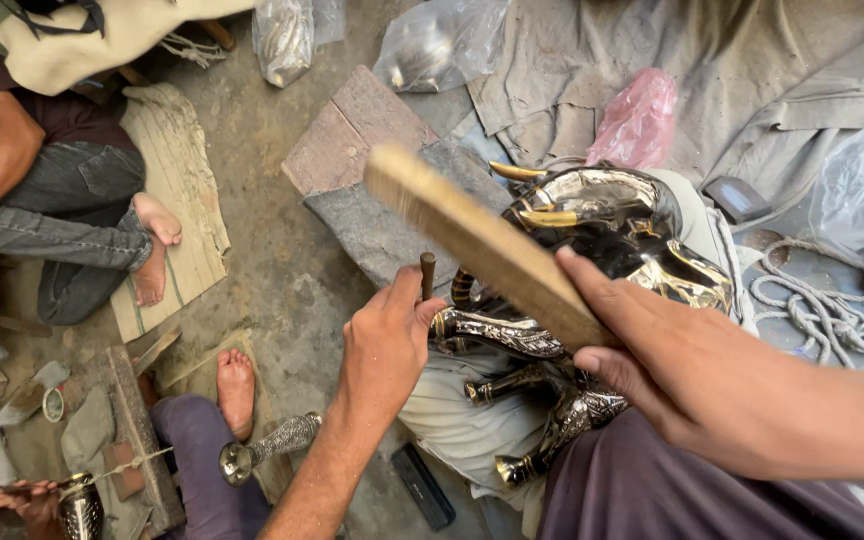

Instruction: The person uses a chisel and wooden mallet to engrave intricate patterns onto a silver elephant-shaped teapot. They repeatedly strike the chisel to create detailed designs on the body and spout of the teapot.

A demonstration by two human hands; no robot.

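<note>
A shiny silver-and-gold metal animal figure (612,215) with gold horns lies across my lap on a pale cloth (452,420). My right hand (672,370) grips a flat wooden bat (482,245), raised over the figure. My left hand (387,340) holds a short dark metal punch (427,272) upright beside one of the figure's engraved legs (497,335).
Another person sits at the left, bare feet (157,245) on a worn mat (182,190). A bare foot (235,390) and an engraved metal piece (272,445) lie near my knee. Stone slabs (352,150), plastic bags (637,120), rope (822,305) and grey cloth surround me.
</note>
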